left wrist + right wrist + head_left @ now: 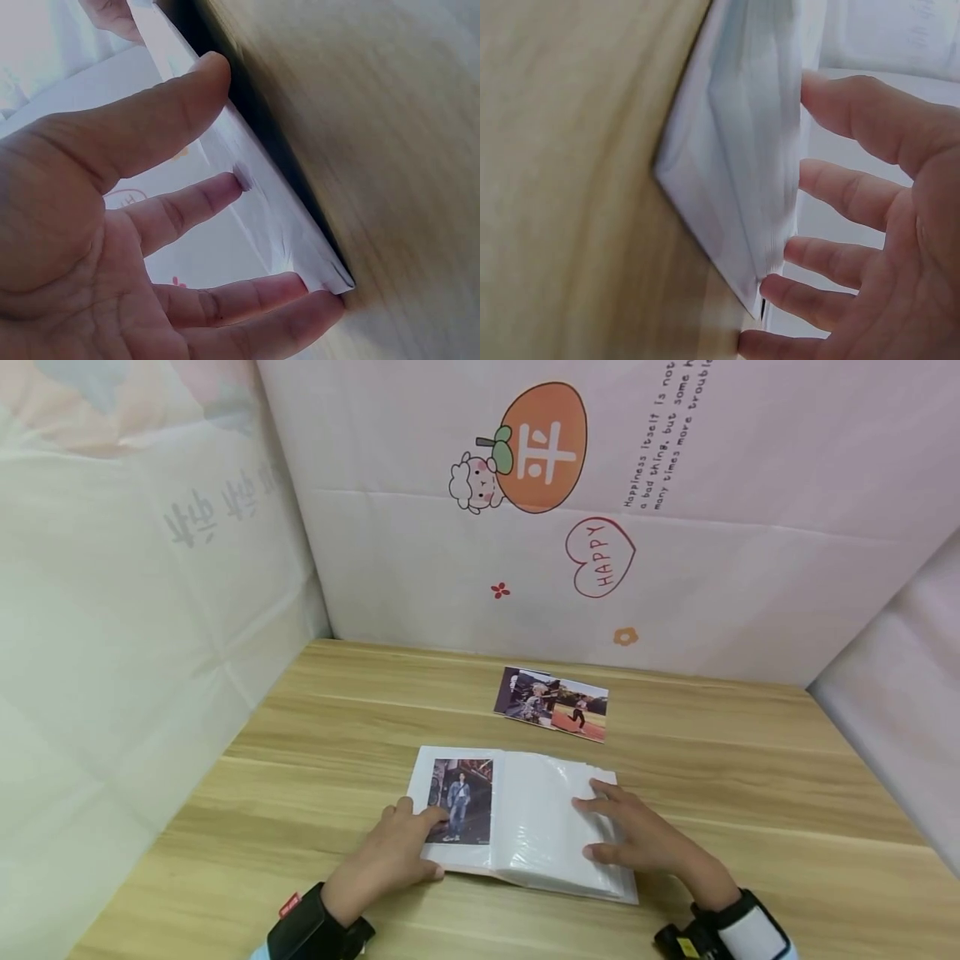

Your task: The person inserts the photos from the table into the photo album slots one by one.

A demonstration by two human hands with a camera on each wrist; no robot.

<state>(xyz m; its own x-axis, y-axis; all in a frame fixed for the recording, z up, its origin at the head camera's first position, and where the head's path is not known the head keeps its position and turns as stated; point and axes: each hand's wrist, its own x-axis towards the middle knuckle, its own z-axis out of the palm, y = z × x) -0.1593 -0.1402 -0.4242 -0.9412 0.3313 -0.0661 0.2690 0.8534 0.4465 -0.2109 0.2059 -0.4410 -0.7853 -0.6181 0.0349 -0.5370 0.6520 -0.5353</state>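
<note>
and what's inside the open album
The left page holds a photo of a standing person, partly covered by the left hand; the right page looks blank around the right hand. Sheets underneath are hidden.

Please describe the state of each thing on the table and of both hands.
Album: open, lying on the table.
Left-page photo: face up, upright to the wearer.
Right page: glossy, no picture showing.
Loose photos: face up, overlapping, beyond the album.
Left hand: fingers spread, touching the album.
Right hand: fingers spread, touching the right page.
</note>
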